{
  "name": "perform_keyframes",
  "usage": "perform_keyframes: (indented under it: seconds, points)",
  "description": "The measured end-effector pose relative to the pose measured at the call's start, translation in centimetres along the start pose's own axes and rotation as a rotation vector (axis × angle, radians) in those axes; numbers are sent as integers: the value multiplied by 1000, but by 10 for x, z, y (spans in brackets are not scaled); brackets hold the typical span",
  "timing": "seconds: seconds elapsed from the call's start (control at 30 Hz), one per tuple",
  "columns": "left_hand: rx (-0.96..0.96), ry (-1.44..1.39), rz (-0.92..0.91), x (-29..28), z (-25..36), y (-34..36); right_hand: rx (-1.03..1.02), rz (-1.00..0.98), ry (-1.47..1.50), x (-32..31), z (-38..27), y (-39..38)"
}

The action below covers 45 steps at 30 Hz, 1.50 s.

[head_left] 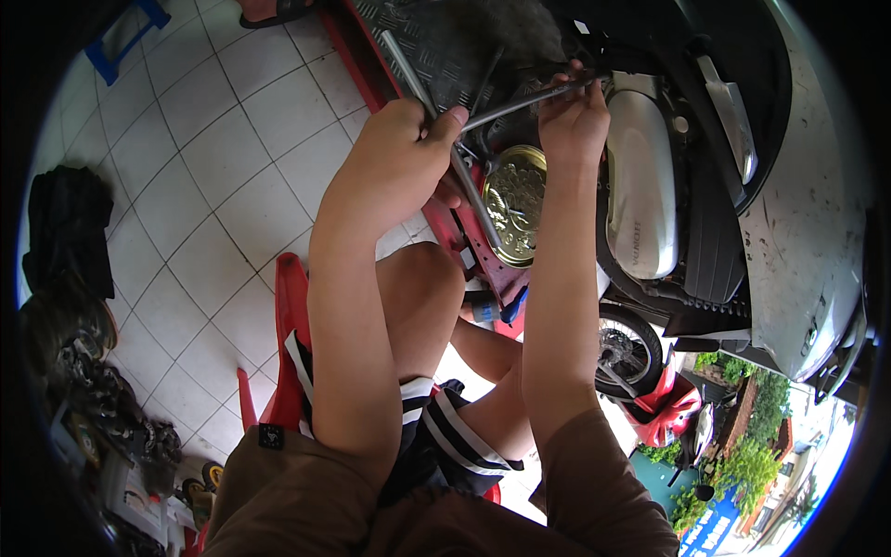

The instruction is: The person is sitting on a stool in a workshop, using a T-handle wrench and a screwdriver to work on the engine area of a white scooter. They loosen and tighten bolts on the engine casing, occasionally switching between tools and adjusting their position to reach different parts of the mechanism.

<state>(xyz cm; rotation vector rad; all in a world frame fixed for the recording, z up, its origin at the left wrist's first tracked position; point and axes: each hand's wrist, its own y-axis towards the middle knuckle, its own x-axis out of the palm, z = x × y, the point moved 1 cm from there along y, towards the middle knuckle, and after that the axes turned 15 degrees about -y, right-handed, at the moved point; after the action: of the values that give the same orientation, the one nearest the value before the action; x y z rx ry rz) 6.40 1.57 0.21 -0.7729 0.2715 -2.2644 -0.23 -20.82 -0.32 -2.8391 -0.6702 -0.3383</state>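
My left hand [394,158] is closed around the junction of a steel T-handle wrench [506,113]. The bare crossbar runs slantwise past both sides of the fist, and the shaft points right toward a motor scooter [642,186]. At the far end of that shaft, the curled fingers of my right hand [574,121] hold it beside the scooter's dark underside. The exact spot where the tip meets the scooter is hidden by the fingers and shadow. Below the wrench sits a round gold-coloured tray [520,176], partly covered by the crossbar and my right forearm.
A red metal lift frame [357,51] with a dark ribbed plate borders the scooter. A red plastic chair [292,306] is by my left arm, and a blue stool [111,65] stands far left. Dark parts [79,362] pile up at left. Behind the scooter is a red motorbike [664,408].
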Motion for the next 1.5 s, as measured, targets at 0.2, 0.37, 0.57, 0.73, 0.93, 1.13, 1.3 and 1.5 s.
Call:
perform_keyframes:
  seconds: [0.2,0.37,0.57,0.73,0.93,1.13,1.3,1.5]
  points:
    - [-6,50,52,0,0,1,199,-320,435,-41,-2,52]
    - [-31,183,68,-4,-1,0,178,-104,424,-32,2,58]
    - [-101,327,198,-23,28,-23,230,-6,324,-25,20,30]
    - [-9,395,152,-30,28,-28,361,239,478,-61,80,-22]
    - [1,655,-14,-14,12,-23,482,500,463,-106,131,-84]
    - [-53,753,-78,-6,8,-27,467,455,385,-140,150,-105]
    - [-67,789,-90,-4,8,-26,499,461,494,-151,157,-112]
    - [-148,794,-87,-1,10,-26,477,509,516,-161,166,-113]
